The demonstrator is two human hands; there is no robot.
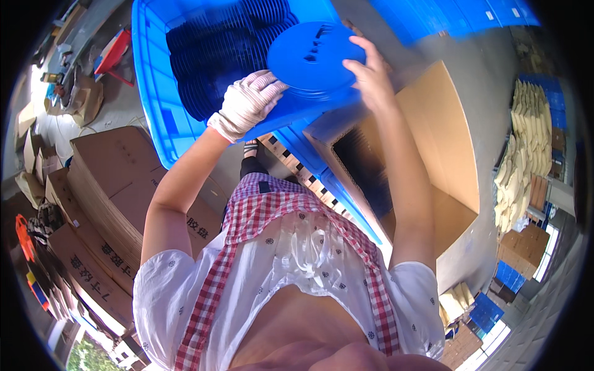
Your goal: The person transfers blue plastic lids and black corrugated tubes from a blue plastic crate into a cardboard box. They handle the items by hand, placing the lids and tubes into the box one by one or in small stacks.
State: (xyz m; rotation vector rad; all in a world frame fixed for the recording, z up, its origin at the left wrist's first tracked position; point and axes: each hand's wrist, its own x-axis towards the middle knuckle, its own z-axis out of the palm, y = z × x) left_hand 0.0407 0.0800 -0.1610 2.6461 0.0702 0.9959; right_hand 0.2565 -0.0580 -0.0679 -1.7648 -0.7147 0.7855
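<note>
A round blue plastic disc (303, 71) is held flat over the right side of a blue plastic bin (147, 99); a second rim shows under its near edge, so it may be more than one disc. My left hand (250, 102), in a white knitted glove, has its fingers bent against the disc's near left edge. My bare right hand (373, 73) grips the right edge, thumb and fingers at the rim. Rows of tightly stacked dark blue discs (207, 74) stand in the bin to the left.
An open cardboard box (445, 136) stands to the right under my right forearm, with blurred dark ribbed things (365, 164) in it. Flattened cartons (117, 167) lean at the left. More blue bins (451, 18) stand at the far right, and pale bundles (523, 148) at the right edge.
</note>
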